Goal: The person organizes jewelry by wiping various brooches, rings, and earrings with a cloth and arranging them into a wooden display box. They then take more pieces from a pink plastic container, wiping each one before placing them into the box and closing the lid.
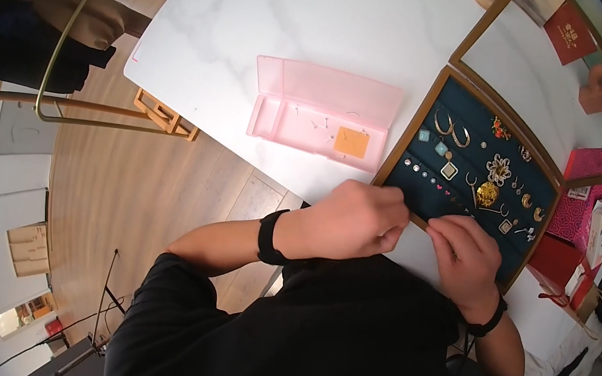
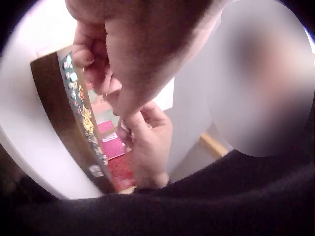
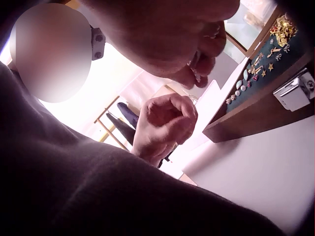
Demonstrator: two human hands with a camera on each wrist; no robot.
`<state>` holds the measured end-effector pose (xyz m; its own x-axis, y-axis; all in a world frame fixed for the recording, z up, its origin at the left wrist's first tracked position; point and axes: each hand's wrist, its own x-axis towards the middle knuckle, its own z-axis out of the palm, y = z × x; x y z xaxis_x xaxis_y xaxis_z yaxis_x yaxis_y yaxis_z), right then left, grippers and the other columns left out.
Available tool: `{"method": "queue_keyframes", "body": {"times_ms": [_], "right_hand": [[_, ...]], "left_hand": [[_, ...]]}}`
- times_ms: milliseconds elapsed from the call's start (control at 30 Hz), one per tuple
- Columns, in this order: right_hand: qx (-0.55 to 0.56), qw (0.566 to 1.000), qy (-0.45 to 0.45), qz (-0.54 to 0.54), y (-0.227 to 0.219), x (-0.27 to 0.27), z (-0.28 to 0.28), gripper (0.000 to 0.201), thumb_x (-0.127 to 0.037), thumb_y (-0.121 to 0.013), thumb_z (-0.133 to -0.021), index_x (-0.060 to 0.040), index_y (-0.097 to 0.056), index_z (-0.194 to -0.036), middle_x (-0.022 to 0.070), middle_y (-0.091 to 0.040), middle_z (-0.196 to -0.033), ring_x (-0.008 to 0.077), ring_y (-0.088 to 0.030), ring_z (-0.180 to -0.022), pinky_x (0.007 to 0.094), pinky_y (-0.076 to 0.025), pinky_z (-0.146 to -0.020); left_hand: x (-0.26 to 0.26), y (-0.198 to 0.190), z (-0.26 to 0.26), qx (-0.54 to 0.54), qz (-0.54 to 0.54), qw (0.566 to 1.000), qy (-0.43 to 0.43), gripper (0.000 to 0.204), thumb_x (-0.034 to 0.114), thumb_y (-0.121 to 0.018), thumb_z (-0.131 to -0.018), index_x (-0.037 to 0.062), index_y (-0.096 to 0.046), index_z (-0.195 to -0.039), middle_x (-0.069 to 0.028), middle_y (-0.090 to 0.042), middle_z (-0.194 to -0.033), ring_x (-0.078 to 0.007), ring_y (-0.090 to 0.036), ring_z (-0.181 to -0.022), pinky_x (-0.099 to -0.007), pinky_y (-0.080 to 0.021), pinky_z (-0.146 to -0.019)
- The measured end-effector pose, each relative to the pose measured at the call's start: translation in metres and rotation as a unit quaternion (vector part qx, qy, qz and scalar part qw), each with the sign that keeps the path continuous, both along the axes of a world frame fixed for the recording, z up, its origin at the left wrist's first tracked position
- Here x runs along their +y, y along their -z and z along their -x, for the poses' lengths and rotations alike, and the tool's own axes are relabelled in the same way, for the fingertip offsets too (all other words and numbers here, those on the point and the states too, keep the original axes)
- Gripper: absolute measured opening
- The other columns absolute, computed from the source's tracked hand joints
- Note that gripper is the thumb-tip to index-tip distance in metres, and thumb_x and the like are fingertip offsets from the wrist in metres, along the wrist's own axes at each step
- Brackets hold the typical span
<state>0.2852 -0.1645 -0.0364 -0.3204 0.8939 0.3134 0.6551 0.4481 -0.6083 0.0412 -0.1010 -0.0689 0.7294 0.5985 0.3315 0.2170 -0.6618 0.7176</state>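
My left hand (image 1: 354, 223), fingers curled, is over the front left corner of a wooden jewellery box (image 1: 410, 126). Thumb and forefinger pinch a tiny gold-coloured piece (image 2: 107, 95), mostly hidden. Close beside it, my right hand (image 1: 465, 259) holds a small shiny piece (image 3: 198, 76) between its fingertips; I cannot tell its kind. Both hands stay near the box's front edge. On its dark green lining (image 1: 416, 174) lie rows of earrings, a gold flower brooch (image 1: 499, 170), a yellow ornament (image 1: 487, 194) and hoops (image 1: 460, 136).
Left of the box, an open pink plastic case (image 1: 328, 87) holds several small pins and an orange card (image 1: 351, 142). The glass lid (image 1: 485, 25) stands open behind the jewellery box. Pink packaging (image 1: 579, 202) and a red bag (image 1: 555, 261) lie at the right.
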Motion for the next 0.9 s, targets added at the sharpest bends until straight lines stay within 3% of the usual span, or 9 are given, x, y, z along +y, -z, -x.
{"method": "queue_keyframes", "body": {"times_ms": [33,67,100,133,167,233,467,700,900], "right_hand": [[0.008,0.999,0.006,-0.033,-0.004,0.001,0.000,0.023,0.002,-0.084,-0.089,-0.0003,-0.077,-0.111,0.0128,-0.075,-0.102,0.0289,-0.076,-0.082,0.0348,-0.060,-0.068],[0.008,0.999,0.006,-0.033,-0.008,0.004,0.000,0.023,0.002,-0.084,-0.089,-0.0003,-0.077,-0.111,0.0128,-0.075,-0.102,0.0289,-0.076,-0.082,0.0348,-0.060,-0.068],[0.011,0.998,-0.007,-0.064,-0.011,0.007,0.002,0.026,0.003,-0.085,-0.087,0.0002,-0.077,-0.112,0.0129,-0.075,-0.103,0.0283,-0.076,-0.083,0.0344,-0.059,-0.068],[0.014,0.995,-0.019,-0.094,-0.013,0.009,0.003,0.029,0.004,-0.086,-0.086,0.0007,-0.076,-0.113,0.0131,-0.075,-0.103,0.0278,-0.076,-0.083,0.0341,-0.059,-0.068],[0.015,0.995,-0.019,-0.094,-0.014,0.011,0.005,0.029,0.004,-0.086,-0.086,0.0007,-0.076,-0.113,0.0131,-0.075,-0.103,0.0278,-0.076,-0.083,0.0341,-0.059,-0.068],[0.015,0.990,-0.035,-0.134,-0.015,0.016,0.009,0.032,0.005,-0.087,-0.084,0.0024,-0.076,-0.114,0.0133,-0.075,-0.104,0.0276,-0.075,-0.082,0.0344,-0.059,-0.066],[0.010,0.986,-0.032,-0.165,-0.019,0.018,0.009,0.030,0.006,-0.088,-0.083,0.0049,-0.076,-0.111,0.0153,-0.075,-0.103,0.0267,-0.074,-0.078,0.0332,-0.058,-0.062],[-0.015,0.981,-0.053,-0.186,-0.019,0.020,0.007,0.031,0.005,-0.087,-0.084,0.0068,-0.075,-0.112,0.0153,-0.075,-0.103,0.0243,-0.073,-0.074,0.0311,-0.056,-0.060],[-0.064,0.972,-0.079,-0.210,-0.015,0.019,0.001,0.033,0.007,-0.084,-0.084,0.0075,-0.074,-0.115,0.0158,-0.074,-0.106,0.0228,-0.072,-0.074,0.0300,-0.055,-0.058]], "left_hand": [[0.001,-0.004,0.001,0.000,0.000,1.000,-0.001,0.010,-0.004,-0.076,-0.082,0.0026,-0.071,-0.087,-0.0052,-0.065,-0.083,-0.0136,-0.069,-0.074,-0.0302,-0.053,-0.061],[0.002,-0.008,0.002,-0.066,0.227,0.971,-0.033,0.009,-0.006,-0.075,-0.087,0.0029,-0.073,-0.091,-0.0028,-0.069,-0.089,-0.0096,-0.067,-0.076,-0.0283,-0.052,-0.063],[0.002,-0.010,0.002,-0.129,0.441,0.886,-0.064,0.010,-0.007,-0.075,-0.092,0.0032,-0.074,-0.094,-0.0004,-0.072,-0.094,-0.0057,-0.066,-0.078,-0.0264,-0.052,-0.066],[0.001,-0.003,-0.001,-0.205,0.503,0.839,-0.038,0.004,0.000,-0.074,-0.101,0.0021,-0.077,-0.102,0.0024,-0.073,-0.097,-0.0012,-0.061,-0.081,-0.0226,-0.049,-0.070],[-0.001,-0.005,-0.006,-0.205,0.502,0.839,-0.039,0.004,0.000,-0.074,-0.101,0.0021,-0.077,-0.102,0.0024,-0.073,-0.097,-0.0012,-0.061,-0.081,-0.0226,-0.049,-0.070],[-0.007,-0.011,-0.016,-0.295,0.589,0.752,-0.028,0.006,0.000,-0.075,-0.102,0.0010,-0.077,-0.107,0.0010,-0.073,-0.094,-0.0023,-0.062,-0.080,-0.0217,-0.050,-0.071],[-0.014,-0.012,-0.024,-0.343,0.666,0.661,-0.034,0.010,0.000,-0.071,-0.105,-0.0032,-0.077,-0.112,-0.0024,-0.070,-0.087,-0.0053,-0.046,-0.067,-0.0248,-0.036,-0.060],[-0.014,-0.013,-0.024,-0.344,0.681,0.646,-0.040,0.013,0.003,-0.073,-0.105,-0.0040,-0.078,-0.115,-0.0012,-0.068,-0.085,-0.0059,-0.047,-0.067,-0.0246,-0.036,-0.059],[-0.012,-0.022,-0.019,-0.278,0.613,0.736,-0.074,0.012,0.005,-0.076,-0.105,-0.0009,-0.081,-0.113,0.0004,-0.071,-0.089,-0.0049,-0.051,-0.070,-0.0224,-0.038,-0.060]]}}
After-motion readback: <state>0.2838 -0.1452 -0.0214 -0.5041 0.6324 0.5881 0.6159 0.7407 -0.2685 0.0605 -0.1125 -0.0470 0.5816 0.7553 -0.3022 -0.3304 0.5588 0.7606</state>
